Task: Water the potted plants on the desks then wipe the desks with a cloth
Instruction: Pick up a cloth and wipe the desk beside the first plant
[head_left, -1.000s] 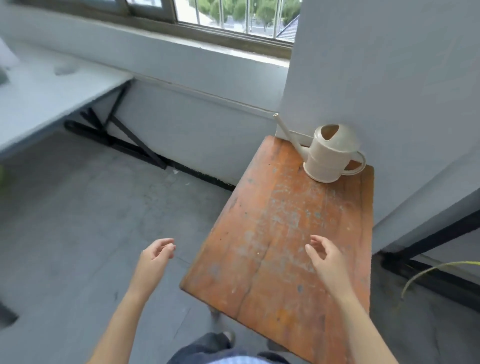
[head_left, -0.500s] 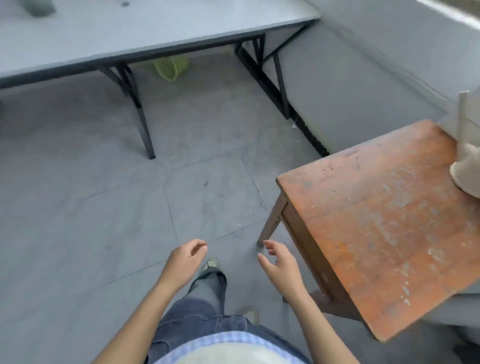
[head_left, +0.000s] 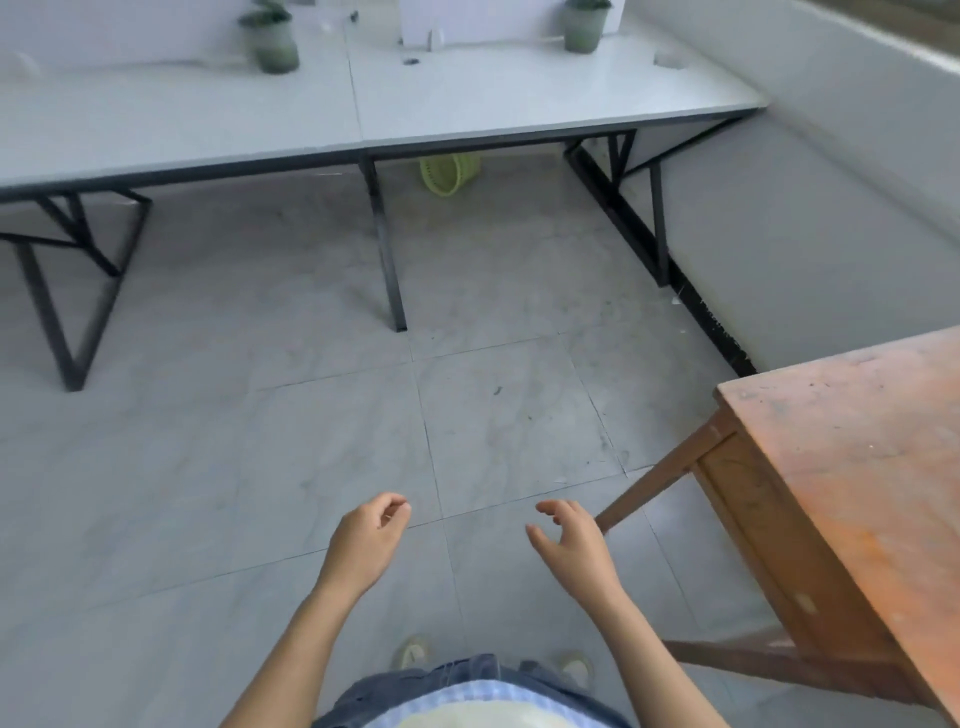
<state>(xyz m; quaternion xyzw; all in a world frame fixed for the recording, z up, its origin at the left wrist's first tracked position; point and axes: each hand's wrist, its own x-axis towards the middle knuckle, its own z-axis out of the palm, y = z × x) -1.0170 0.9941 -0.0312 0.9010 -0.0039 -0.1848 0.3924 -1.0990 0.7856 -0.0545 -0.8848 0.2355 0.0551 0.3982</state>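
Observation:
Two potted plants stand on the long white desks (head_left: 467, 98) at the far side: one grey-green pot (head_left: 274, 44) left of centre and another pot (head_left: 586, 26) further right. My left hand (head_left: 366, 543) and my right hand (head_left: 574, 545) hang low over the floor, both empty with loosely curled fingers. No watering can or cloth shows in this view.
A worn orange wooden table (head_left: 857, 467) stands close at my right. A yellow-green basket (head_left: 449, 171) lies under the desks. Black metal desk legs (head_left: 384, 244) stand on the grey tiled floor. A white wall runs along the right.
The view has swung left, away from the wooden table and its watering can, toward the white desks. Both hands stay empty and low.

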